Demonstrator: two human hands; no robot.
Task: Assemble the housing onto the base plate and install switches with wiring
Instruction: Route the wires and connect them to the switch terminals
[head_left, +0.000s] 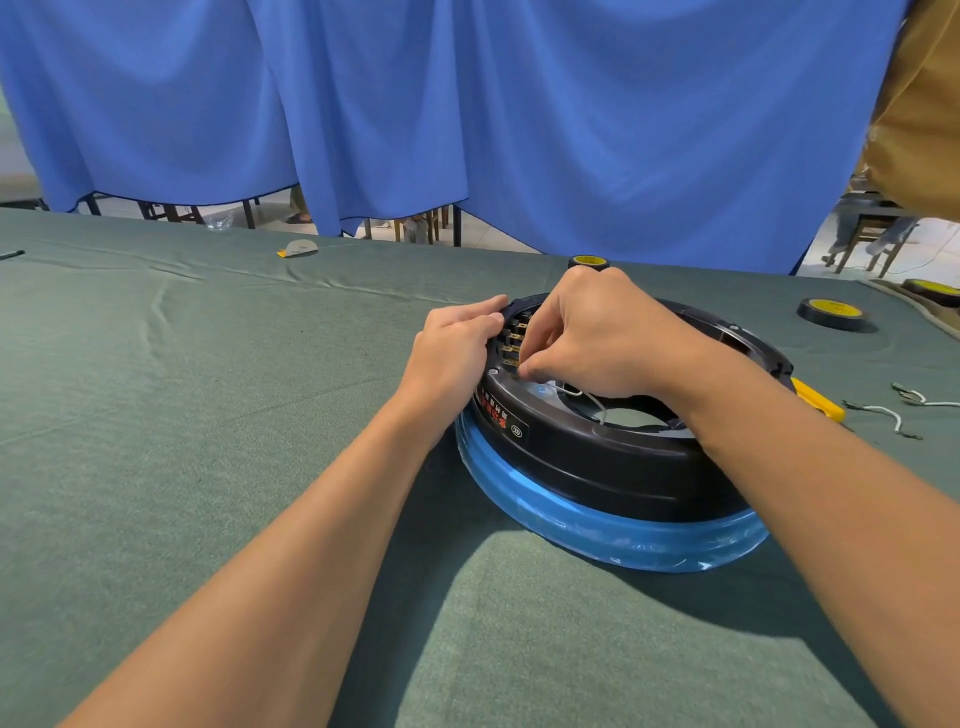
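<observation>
Two hands on: left hand (457, 338) gripped the housing (597, 457) steady, right hand (592, 332) pinched a wire (589, 399) at the switches (514, 332), needing straight pressure.

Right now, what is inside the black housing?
Inside the black housing, a row of switches with brass terminals shows, and a white wire whose end the right hand pinches. That hand covers the opening's far part.

We lose the end of the white wire (602, 410) under the fingers (530, 366) of the right hand (597, 338), which hides part of the far tape roll (588, 261)
</observation>
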